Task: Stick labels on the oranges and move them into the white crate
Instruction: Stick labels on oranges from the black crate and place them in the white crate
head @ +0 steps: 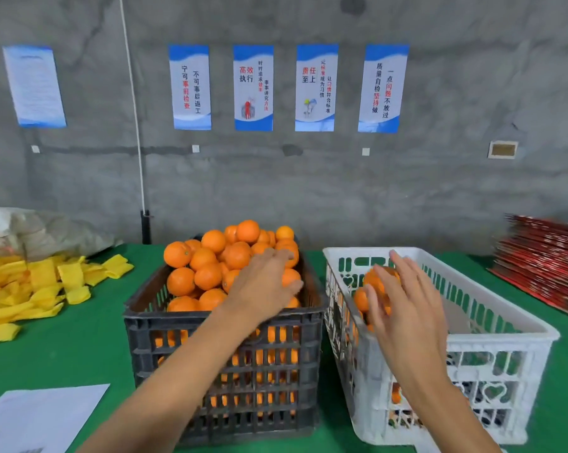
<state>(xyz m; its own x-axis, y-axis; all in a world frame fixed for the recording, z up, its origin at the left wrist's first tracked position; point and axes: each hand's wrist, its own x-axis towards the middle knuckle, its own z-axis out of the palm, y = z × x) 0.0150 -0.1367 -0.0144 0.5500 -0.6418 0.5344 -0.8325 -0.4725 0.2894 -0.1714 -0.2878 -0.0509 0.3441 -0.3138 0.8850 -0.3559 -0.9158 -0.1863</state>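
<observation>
Four blue-and-white posters [286, 87] hang in a row on the grey concrete wall [308, 191] in the upper middle of the frame, each printed with vertical Chinese characters in black and red; among them 高效执行 and 责任至上 can be read. A fifth sheet [34, 86] at upper left is too blurred to read. In the lower centre, a black crate [224, 354] on the green table [63, 338] is heaped with oranges [210, 256], round, bright and smooth-skinned, with no labels visible on them. The left hand [263, 282] lies on the right side of this heap, its fingers [286, 256] spread loosely over the fruit, gripping none that can be seen. Just beside it, at right, stands the white crate [505, 348], with a few oranges [362, 299] at its near-left corner. The right hand [407, 308] hangs over that corner with fingers [400, 266] straight and released, close above one orange [379, 279]. Yellow foam sleeves [41, 289] are scattered at left, a white sheet of paper [37, 420] lies at lower left, and a stack of red cards [544, 259] sits at far right.
</observation>
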